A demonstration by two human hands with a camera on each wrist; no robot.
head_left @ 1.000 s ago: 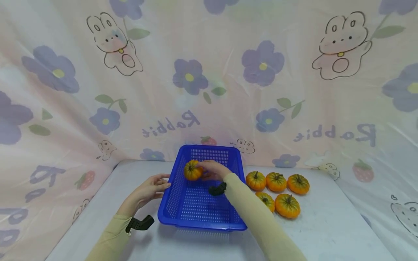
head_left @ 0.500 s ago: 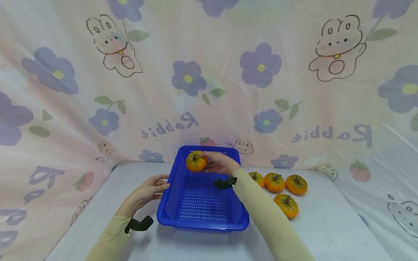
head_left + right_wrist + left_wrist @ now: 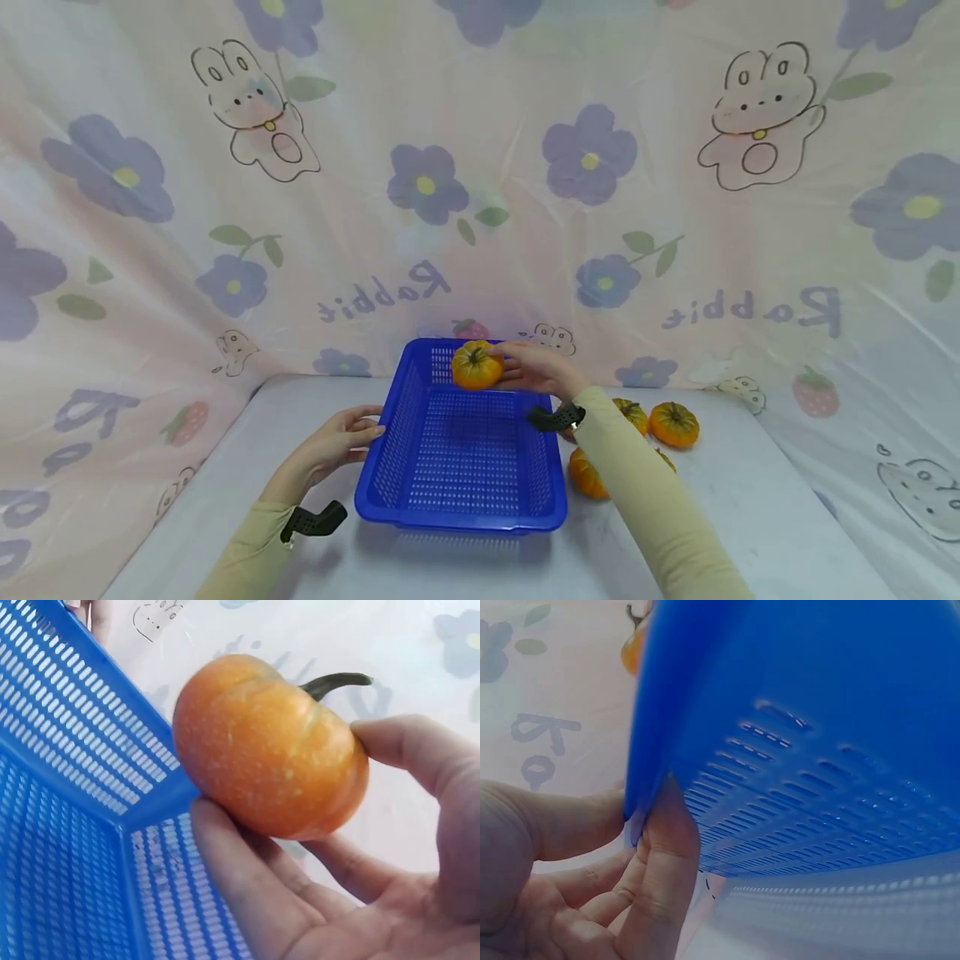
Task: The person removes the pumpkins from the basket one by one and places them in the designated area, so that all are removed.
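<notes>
A blue plastic basket point(image 3: 461, 522) with slotted walls stands in the middle of the table in the head view. My left hand point(image 3: 333, 442) pinches its left rim; the left wrist view shows the thumb point(image 3: 577, 825) on one side and fingers on the other. Over the basket's far end, my right hand point(image 3: 538, 368) holds a small orange pumpkin point(image 3: 477, 365) by its right side. Close up in the right wrist view, the same pumpkin point(image 3: 270, 750) has a dark green stem, with the thumb near the stem and the fingers underneath. The basket floor shows bare.
Several more small pumpkins point(image 3: 673, 425) sit on the white table point(image 3: 780, 517) right of the basket, partly hidden behind my right sleeve point(image 3: 652, 492). A printed cloth point(image 3: 510, 250) with rabbits and flowers hangs behind and at the sides.
My right hand has lifted the pumpkin from inside the basket and carried it up and to the right. My left hand stays on the rim. The head view has shifted slightly.
</notes>
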